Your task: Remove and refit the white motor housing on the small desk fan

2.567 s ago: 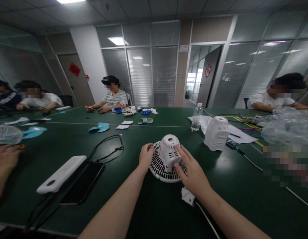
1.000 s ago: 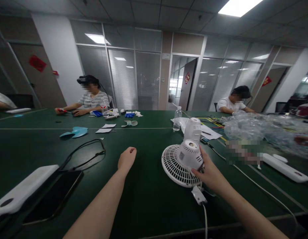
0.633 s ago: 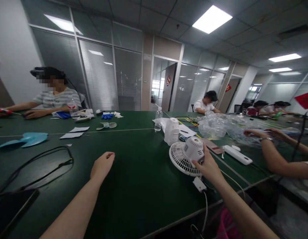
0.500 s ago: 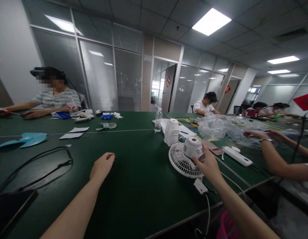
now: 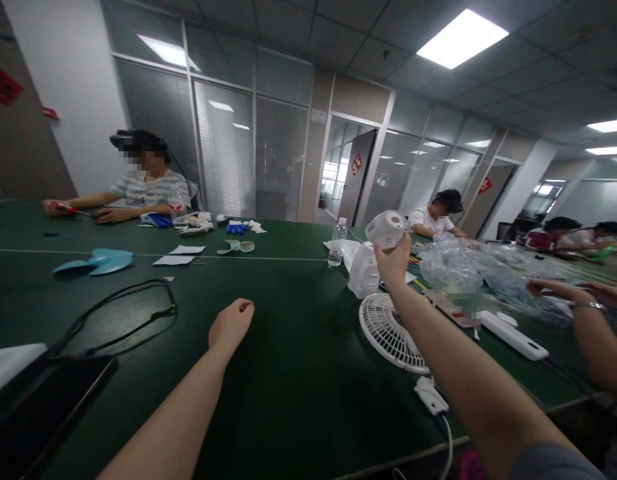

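White rounded plastic housing [image 5: 386,228] with a hole in its end is hanging tilted in the air over the far right part of the dark green table [image 5: 283,380], and the person's right hand [image 5: 394,261] is gripping it, thumb and fingers closing around its lower side. Moments ago it was sitting on the round white plastic grille [image 5: 386,333]; now the grille is lying alone on the table, well apart from it. For the work, that is meaning two loose pieces instead of one stack, though the forearm is hiding part of the grille's middle, so I'm not telling what is showing there.

Just below the raised piece, a second upright white plastic housing [image 5: 363,272] is standing on the table; whether the two are touching I cannot tell. A small white box on a white cable [image 5: 431,396] is lying beside the grille's near rim. Meanwhile, the left hand [image 5: 231,325] is keeping to the near side, its fingers curling inward with nothing visible between them.
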### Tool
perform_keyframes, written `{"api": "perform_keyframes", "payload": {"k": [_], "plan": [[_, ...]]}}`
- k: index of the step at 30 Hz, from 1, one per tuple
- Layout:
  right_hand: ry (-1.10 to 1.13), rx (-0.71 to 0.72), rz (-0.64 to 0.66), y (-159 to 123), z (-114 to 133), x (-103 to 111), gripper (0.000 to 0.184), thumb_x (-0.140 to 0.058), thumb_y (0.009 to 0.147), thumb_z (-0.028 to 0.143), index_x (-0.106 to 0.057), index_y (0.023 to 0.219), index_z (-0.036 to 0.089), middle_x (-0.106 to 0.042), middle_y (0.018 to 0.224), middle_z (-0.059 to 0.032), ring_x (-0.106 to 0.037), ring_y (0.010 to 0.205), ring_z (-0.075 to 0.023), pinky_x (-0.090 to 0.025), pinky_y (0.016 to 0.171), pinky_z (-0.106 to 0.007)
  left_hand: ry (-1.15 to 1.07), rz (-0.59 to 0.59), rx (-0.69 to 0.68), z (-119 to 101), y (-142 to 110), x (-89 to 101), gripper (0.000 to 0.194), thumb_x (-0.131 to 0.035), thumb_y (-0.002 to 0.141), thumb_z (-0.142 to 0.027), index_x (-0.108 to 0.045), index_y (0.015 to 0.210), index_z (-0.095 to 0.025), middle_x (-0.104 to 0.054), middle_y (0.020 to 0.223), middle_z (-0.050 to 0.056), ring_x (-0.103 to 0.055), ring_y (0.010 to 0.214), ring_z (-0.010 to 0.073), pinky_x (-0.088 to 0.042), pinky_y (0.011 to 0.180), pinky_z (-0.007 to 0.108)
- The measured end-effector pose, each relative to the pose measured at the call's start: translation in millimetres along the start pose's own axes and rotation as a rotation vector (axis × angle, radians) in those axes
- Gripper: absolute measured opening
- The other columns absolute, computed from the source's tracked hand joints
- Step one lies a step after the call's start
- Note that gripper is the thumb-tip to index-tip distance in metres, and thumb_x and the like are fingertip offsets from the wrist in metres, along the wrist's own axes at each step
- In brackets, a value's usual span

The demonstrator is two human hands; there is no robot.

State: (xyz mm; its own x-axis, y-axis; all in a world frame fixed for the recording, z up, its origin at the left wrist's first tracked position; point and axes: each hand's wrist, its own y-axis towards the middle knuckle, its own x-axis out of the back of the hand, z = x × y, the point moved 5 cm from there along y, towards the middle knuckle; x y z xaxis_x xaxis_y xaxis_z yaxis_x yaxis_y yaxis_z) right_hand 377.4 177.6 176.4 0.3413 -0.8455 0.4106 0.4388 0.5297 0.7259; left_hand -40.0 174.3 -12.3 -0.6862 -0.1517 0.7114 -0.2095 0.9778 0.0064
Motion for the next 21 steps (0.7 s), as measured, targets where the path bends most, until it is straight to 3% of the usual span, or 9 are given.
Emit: {"api": "perform_keyframes", "payload": {"k": [4, 7, 11, 14, 17, 21], "plan": [[-0.079, -0.180, 0.144, -3.5, -17.5, -29.4, 0.085, -0.064, 0.068, 0.039, -0.027, 0.138, 0.009, -0.047, 0.131, -0.0285, -0.045, 0.125, -0.0401, -0.036, 0.099, -0.058, 0.017, -0.008, 0.015, -2.8, -2.1, 3.4, 0.039, -0.040, 0.086, -0.051, -0.064, 0.110, -0.032, -0.071, 0.105, 0.004, -0.067, 0.090, 0.0263, -0.049, 0.068, 0.034], [-0.096, -0.188, 0.221, -16.4, -15.6, -30.3, 0.090, -0.067, 0.064, 0.038, -0.028, 0.139, 0.007, -0.045, 0.133, -0.0310, -0.044, 0.126, -0.0423, -0.036, 0.098, -0.061, 0.014, -0.006, 0.016, -5.0, -4.3, 6.1, 0.036, -0.042, 0.086, -0.048, -0.064, 0.110, -0.032, -0.072, 0.103, 0.004, -0.067, 0.090, 0.0251, -0.049, 0.067, 0.032], [-0.041, 0.024, 0.227, -40.0, 6.2, 10.9, 0.085, -0.061, 0.072, 0.040, -0.025, 0.143, 0.011, -0.030, 0.150, -0.0200, -0.027, 0.140, -0.0321, -0.027, 0.111, -0.050, 0.001, -0.001, 0.025, -5.2, -6.5, 8.2, 0.034, -0.042, 0.087, -0.047, -0.064, 0.109, -0.032, -0.072, 0.104, 0.004, -0.067, 0.089, 0.0245, -0.050, 0.065, 0.031], [0.032, 0.266, 0.130, -56.5, 6.3, 65.3, 0.076, -0.053, 0.079, 0.049, -0.026, 0.145, 0.021, -0.033, 0.150, -0.0118, -0.034, 0.136, -0.0318, -0.034, 0.107, -0.052, -0.021, 0.007, 0.020, -5.2, -8.5, 9.1, 0.034, -0.044, 0.086, -0.045, -0.064, 0.110, -0.031, -0.071, 0.106, 0.004, -0.067, 0.088, 0.0243, -0.050, 0.065, 0.032], [-0.004, 0.123, 0.109, -62.2, -37.3, 104.4, 0.072, -0.052, 0.078, 0.056, -0.031, 0.143, 0.031, -0.043, 0.144, -0.0092, -0.045, 0.128, -0.0334, -0.038, 0.105, -0.053, -0.045, 0.013, 0.001, -6.7, -11.6, 10.4, 0.034, -0.044, 0.086, -0.044, -0.064, 0.109, -0.030, -0.071, 0.105, 0.005, -0.067, 0.088, 0.0248, -0.050, 0.066, 0.033], [0.002, -0.065, 0.331, -77.8, -98.7, 106.3, 0.064, -0.048, 0.071, 0.060, -0.053, 0.127, 0.030, -0.061, 0.123, -0.0127, -0.056, 0.114, -0.0392, -0.042, 0.098, -0.060, -0.071, 0.009, -0.002, -8.3, -15.8, 11.6, 0.032, -0.045, 0.086, -0.043, -0.064, 0.108, -0.028, -0.071, 0.105, 0.006, -0.066, 0.086, 0.0247, -0.049, 0.063, 0.031]]}}
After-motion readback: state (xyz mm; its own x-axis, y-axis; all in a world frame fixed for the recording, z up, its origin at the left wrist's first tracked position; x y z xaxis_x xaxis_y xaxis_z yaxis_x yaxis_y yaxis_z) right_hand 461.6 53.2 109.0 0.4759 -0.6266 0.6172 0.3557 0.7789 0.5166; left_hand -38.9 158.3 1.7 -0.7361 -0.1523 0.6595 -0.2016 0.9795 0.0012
